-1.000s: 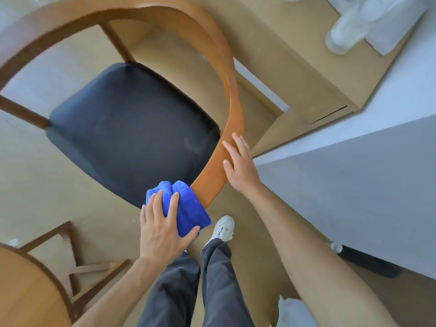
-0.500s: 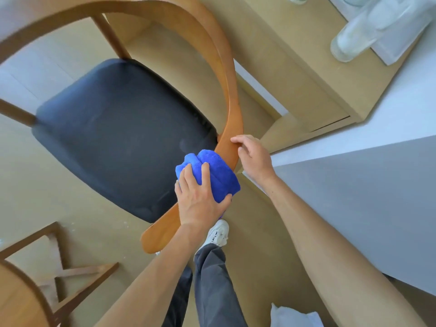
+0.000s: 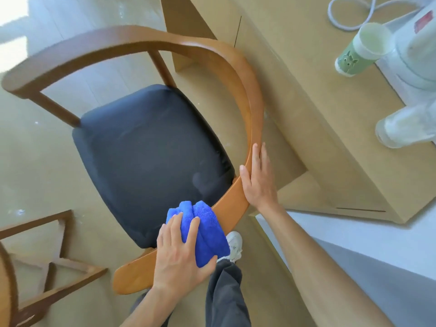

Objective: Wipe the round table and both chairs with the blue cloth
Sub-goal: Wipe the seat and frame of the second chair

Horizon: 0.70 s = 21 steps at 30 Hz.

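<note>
The left hand (image 3: pixel 180 256) holds the blue cloth (image 3: pixel 204 228) against the near end of the chair's (image 3: pixel 151 147) curved wooden armrest (image 3: pixel 252 109); the fingers (image 3: pixel 175 226) lie spread over the bundled cloth, with the thumb curled round its right side. The right hand (image 3: pixel 258 182) rests flat against the outer face of the armrest, just beyond the cloth, fingers straight and pressed together. The chair has a black padded seat and stands on the floor. The edge of the round bench (image 3: pixel 6 274) shows at the near left. A second bench (image 3: pixel 330 119) at the far right carries a green cup (image 3: pixel 361 51).
</note>
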### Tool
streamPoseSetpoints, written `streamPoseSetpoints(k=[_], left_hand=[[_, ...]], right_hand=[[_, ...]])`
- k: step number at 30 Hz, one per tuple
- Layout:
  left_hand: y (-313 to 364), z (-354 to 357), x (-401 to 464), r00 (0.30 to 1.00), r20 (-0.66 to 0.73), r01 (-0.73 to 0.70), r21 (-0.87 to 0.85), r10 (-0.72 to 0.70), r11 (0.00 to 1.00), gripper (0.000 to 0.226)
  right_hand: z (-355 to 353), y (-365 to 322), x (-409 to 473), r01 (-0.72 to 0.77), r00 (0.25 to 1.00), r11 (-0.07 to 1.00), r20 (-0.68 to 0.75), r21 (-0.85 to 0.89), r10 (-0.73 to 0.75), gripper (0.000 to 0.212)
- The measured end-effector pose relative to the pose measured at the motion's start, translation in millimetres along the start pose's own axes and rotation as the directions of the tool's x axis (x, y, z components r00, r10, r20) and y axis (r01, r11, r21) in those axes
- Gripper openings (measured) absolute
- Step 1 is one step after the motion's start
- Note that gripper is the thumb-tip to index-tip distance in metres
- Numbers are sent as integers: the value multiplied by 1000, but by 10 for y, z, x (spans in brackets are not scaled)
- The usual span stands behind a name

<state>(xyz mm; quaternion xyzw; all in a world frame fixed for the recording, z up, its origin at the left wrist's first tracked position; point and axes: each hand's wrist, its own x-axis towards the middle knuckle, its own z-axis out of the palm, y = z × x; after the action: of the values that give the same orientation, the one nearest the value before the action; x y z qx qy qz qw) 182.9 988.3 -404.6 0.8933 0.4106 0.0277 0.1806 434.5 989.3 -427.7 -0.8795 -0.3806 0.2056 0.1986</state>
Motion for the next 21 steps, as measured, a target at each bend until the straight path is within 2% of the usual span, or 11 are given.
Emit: streamPoseSetpoints(k=[4, 7, 9, 11, 17, 21], left_hand=[[320, 78, 196, 997, -16, 82, 27, -82, 996, 84], [756, 143, 622, 989, 8, 150, -1, -150, 989, 84], [1054, 222, 979, 979, 26, 203, -30, -202, 979, 84], [1276, 278, 1300, 967, 36, 254, -45, -252, 966, 82], [1325, 323, 1447, 964, 13, 264, -94, -264, 960, 80], [1153, 279, 1153, 979, -37, 198, -92, -202, 976, 81]], right_hand=[[56, 75, -5, -18, 999, 952, 47, 306, 4, 64], [-21, 70, 31, -97, 994, 785, 98, 612, 46, 60], [-138, 144, 76, -137, 990, 698, 114, 703, 80, 51], [-278, 225, 138, -151, 988, 698, 121, 700, 94, 43], [-338, 79, 570, -37, 999, 910, -5, 412, 43, 9], [-304, -115, 833, 65, 984, 954, -180, 292, -11, 16]])
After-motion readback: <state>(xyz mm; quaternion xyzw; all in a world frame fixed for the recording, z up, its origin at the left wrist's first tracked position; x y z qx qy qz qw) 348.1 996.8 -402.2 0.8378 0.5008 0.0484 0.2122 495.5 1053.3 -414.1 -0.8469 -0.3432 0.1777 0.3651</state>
